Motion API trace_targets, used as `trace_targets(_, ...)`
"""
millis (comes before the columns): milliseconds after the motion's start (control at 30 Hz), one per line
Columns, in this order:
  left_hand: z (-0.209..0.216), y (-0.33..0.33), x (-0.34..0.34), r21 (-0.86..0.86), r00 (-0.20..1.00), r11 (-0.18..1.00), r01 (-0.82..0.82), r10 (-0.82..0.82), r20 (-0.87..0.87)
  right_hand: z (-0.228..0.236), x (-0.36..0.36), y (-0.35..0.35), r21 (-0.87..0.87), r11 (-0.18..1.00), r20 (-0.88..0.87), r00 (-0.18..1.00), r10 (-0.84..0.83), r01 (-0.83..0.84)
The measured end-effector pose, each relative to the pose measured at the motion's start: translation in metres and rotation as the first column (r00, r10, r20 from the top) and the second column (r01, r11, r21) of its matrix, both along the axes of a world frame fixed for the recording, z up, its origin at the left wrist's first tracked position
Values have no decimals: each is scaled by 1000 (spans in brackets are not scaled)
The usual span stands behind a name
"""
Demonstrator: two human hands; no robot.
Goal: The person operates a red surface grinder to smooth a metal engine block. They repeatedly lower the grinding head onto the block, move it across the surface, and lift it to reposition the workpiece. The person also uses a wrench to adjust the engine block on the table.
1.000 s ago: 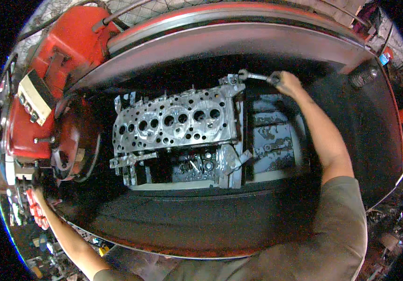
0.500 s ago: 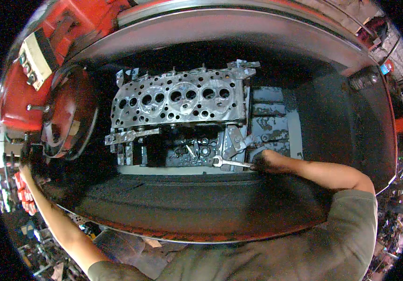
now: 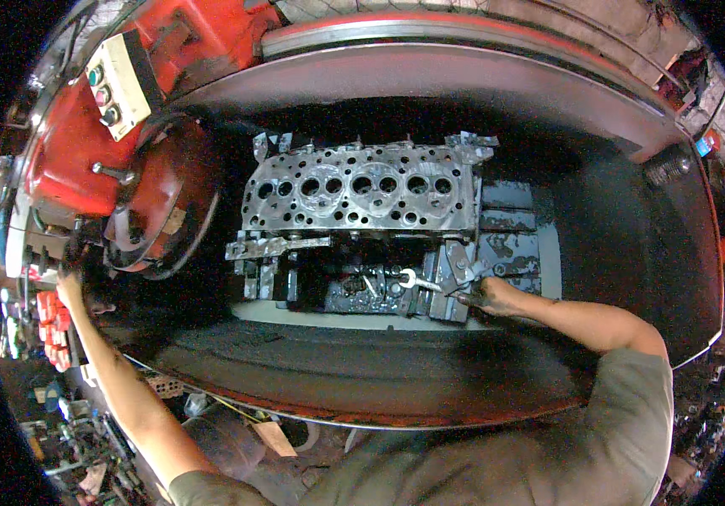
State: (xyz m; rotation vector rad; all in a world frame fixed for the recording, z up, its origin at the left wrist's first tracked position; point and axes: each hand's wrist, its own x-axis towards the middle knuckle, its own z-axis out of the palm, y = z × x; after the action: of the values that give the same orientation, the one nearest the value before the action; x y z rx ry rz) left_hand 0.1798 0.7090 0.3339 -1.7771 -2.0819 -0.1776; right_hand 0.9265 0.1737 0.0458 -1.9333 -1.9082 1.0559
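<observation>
An engine cylinder head (image 3: 379, 218) of grey metal lies with its face of round chambers and holes upward, set on a fixture inside a dark tub. My right hand (image 3: 494, 297) is closed round the shaft of a combination wrench (image 3: 424, 283), whose open end points left. The wrench is just below the cylinder head's right end, over a clamp bracket (image 3: 455, 257); whether its jaw touches a bolt cannot be told. My left hand (image 3: 71, 274) reaches to the far left, beside a dark handle on the red machine. Its fingers are lost in shadow.
A control box (image 3: 118, 87) with several round knobs is on the red machine housing (image 3: 75, 173). A round reddish drum (image 3: 156, 211) stands left of the cylinder head. The tub's front rim (image 3: 430, 415) curves before me. Red packages (image 3: 53, 325) sit near my left forearm.
The view has shifted, so the scene sits further right and lower. Against the cylinder head, my right hand and the wrench have moved left, with the wrench's open end nearer the head.
</observation>
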Motion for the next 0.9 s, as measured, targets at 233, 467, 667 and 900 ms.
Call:
trace_targets(233, -4, 6, -5, -9, 999, 1000, -14, 13, -35, 23, 18, 4, -251, 964, 98, 989, 115, -87)
trace_targets(467, -4, 11, -2, -6, 999, 1000, 12, -13, -52, 128, 53, 44, -449, 891, 568, 750, 339, -63)
trace_targets(667, 8, 5, 21, 20, 946, 962, 272, -271, 178, 281, -21, 94, 478, 878, 352, 916, -191, 0)
trace_targets(900, 21, -26, 59, 48, 798, 811, 583, -583, 153, 317, -222, 155, 453, 802, 461, 872, 162, -389)
